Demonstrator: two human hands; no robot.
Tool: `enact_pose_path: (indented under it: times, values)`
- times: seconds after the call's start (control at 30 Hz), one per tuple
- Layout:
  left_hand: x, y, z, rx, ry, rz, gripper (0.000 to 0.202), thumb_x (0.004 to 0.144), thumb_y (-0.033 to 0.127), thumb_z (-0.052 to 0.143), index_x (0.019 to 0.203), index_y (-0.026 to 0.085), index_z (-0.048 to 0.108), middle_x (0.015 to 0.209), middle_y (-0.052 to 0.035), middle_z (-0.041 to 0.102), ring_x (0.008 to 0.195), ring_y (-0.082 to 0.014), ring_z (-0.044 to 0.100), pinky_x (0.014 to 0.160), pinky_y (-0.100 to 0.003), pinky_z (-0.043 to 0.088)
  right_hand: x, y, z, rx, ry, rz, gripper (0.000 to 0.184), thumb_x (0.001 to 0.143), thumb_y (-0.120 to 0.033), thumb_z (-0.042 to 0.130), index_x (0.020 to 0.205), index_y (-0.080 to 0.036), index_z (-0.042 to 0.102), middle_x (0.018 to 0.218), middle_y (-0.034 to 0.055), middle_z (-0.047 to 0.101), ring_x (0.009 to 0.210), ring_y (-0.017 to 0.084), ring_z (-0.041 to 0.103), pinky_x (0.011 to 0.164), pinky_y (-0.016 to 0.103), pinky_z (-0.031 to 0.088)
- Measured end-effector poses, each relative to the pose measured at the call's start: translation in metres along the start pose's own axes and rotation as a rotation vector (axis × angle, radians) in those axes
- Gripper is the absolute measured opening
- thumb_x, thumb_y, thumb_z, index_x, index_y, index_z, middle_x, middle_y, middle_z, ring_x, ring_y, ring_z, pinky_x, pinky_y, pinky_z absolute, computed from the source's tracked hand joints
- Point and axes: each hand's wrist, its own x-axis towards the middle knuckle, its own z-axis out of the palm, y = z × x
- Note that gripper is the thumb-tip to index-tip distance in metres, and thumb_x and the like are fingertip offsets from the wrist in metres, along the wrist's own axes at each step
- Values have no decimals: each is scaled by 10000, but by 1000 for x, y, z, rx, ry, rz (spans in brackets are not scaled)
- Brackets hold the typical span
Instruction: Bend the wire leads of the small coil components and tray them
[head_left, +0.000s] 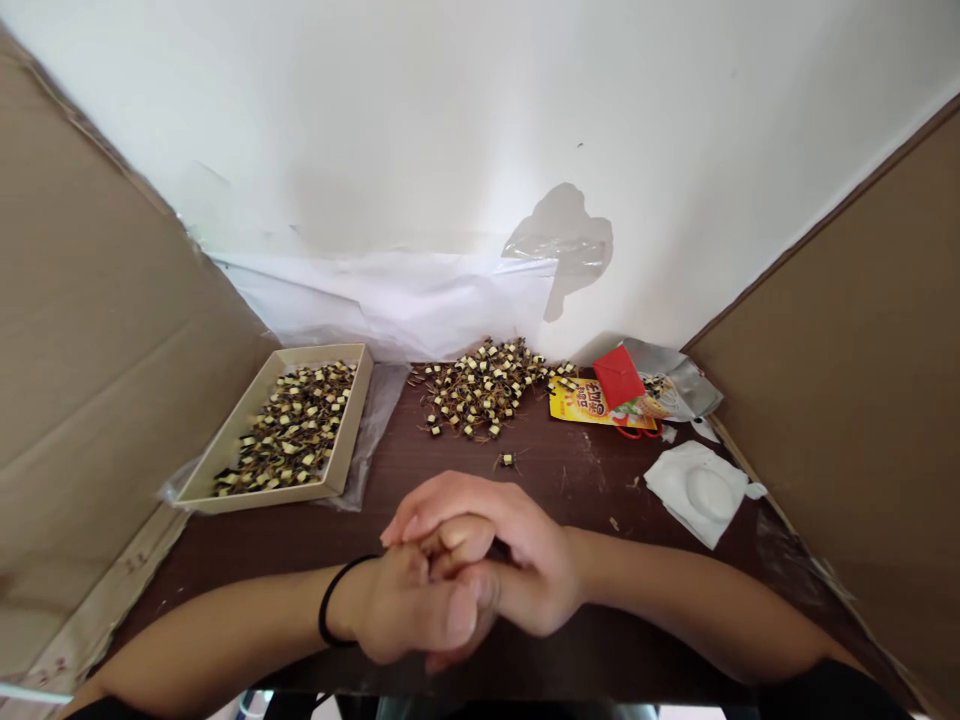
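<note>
Above the table's near edge, my left hand (409, 605) and my right hand (536, 550) are clasped together. The right hand's fingers wrap over the left hand, and the left fingers are curled in. Both are closed, with the inside of the clasp hidden. A black band (330, 600) circles my left wrist. Just beyond the hands lies a single small component with a pale yellow block and thin wire legs (508, 460). Farther back is a loose pile of similar components (484, 385). Neither hand touches them.
At the left, a shallow cream tray (349, 440) holds many such components, on clear plastic (382, 420). A yellow packet (574, 402), red piece (619, 377), silver pouch (682, 385) and white tissue (679, 475) lie right. Cardboard walls (847, 370) flank the brown table (442, 460).
</note>
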Motion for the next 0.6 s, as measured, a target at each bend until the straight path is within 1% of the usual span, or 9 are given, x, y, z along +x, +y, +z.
enact_pose_path:
  times: [0.07, 0.17, 0.23, 0.3, 0.37, 0.43, 0.47, 0.53, 0.6]
  values:
    - [-2, 2, 0, 135, -223, -32, 407, 816, 493, 537, 589, 223, 333, 406, 44, 394, 348, -89, 335, 341, -219, 308, -2, 1, 0, -90, -16, -47, 308, 906, -376, 442, 1111, -170, 542, 1130, 139, 602, 1108, 221, 571, 952, 395, 457]
    - [-3, 2, 3, 200, -265, -33, 415, 883, 528, 385, 628, 225, 260, 414, 54, 352, 336, -86, 312, 328, -211, 255, -1, 2, 0, -91, -41, -59, 307, 905, -384, 429, 1115, -187, 536, 1142, 129, 608, 1103, 214, 577, 935, 386, 473]
    - [-3, 1, 2, 209, -189, 41, 406, 900, 513, 362, 627, 221, 284, 422, 43, 367, 346, -93, 334, 335, -212, 260, 1, 0, -1, -84, -58, -56, 322, 914, -389, 408, 1137, -185, 519, 1178, 135, 592, 1114, 217, 570, 936, 393, 468]
    - [0, 0, -3, 310, -63, 206, 391, 908, 455, 392, 604, 209, 368, 458, 12, 427, 395, -113, 388, 381, -234, 313, 3, -2, -2, -183, 6, -72, 304, 913, -372, 418, 1141, -192, 509, 1186, 133, 584, 1123, 216, 555, 941, 394, 455]
    - [6, 0, -11, 552, 35, 450, 325, 894, 360, 455, 620, 191, 497, 541, -30, 500, 494, -151, 467, 464, -275, 365, 3, -3, -1, -390, 226, -90, 241, 870, -327, 520, 1080, -209, 524, 1081, 107, 610, 1052, 209, 561, 895, 378, 465]
    - [15, -1, -16, 516, 249, 725, 299, 903, 318, 440, 656, 189, 548, 552, -12, 467, 523, -148, 449, 531, -293, 380, 1, -2, 0, -579, 485, -113, 149, 816, -240, 602, 950, -225, 537, 865, 50, 607, 858, 183, 566, 773, 338, 481]
    - [19, -2, -18, 465, 373, 794, 234, 892, 296, 468, 713, 185, 571, 589, -12, 483, 554, -147, 457, 567, -295, 388, 0, -1, 1, -633, 562, -123, 110, 805, -192, 608, 875, -229, 531, 766, 19, 578, 751, 163, 545, 704, 310, 472]
    - [26, -5, -17, 388, 485, 776, 145, 872, 296, 520, 828, 179, 594, 694, -20, 510, 666, -154, 487, 661, -293, 410, -2, 1, 2, -659, 549, -148, 149, 815, -100, 545, 761, -232, 501, 640, -25, 516, 600, 125, 480, 612, 265, 434]
    - [29, -9, -15, 364, 456, 589, 188, 877, 345, 525, 915, 177, 600, 832, -49, 554, 808, -176, 524, 773, -305, 427, -3, 2, 3, -622, 412, -162, 206, 819, -51, 480, 723, -233, 494, 590, -43, 476, 543, 106, 445, 588, 245, 416]
